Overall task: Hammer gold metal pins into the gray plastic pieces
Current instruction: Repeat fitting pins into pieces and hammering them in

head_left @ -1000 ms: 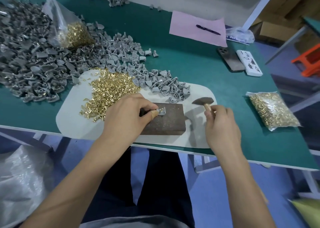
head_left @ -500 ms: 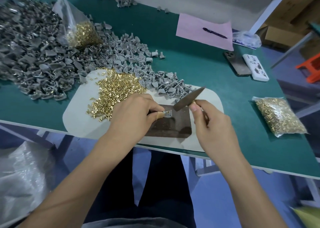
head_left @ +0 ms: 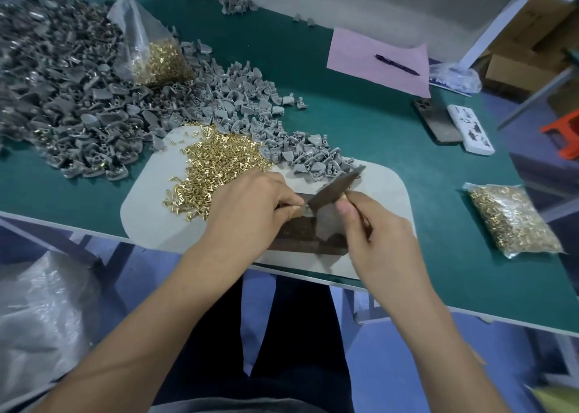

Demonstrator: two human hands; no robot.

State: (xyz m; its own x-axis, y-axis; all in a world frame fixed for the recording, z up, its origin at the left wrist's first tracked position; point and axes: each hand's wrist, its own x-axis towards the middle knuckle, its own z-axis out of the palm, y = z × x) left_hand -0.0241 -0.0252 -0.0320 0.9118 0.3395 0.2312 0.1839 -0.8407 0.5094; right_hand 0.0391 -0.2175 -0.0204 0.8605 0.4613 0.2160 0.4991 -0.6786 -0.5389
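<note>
Left hand point(head_left: 250, 212): pinching a gray plastic piece point(head_left: 306, 209) on the dark block point(head_left: 305, 232), centre frame.
Right hand point(head_left: 376, 237): fingers curling round the hammer point(head_left: 333, 188), its blurred head touching the piece.
Gold pins point(head_left: 216, 168): lying heaped just left of centre.

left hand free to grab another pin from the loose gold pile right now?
Probably not yet. The left hand pinches the gray piece on the dark block under the hammer. The pin pile lies unobstructed just beside it.

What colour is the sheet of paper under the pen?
Pink: the sheet of paper lies under a dark pen, seen in the head view.
</note>
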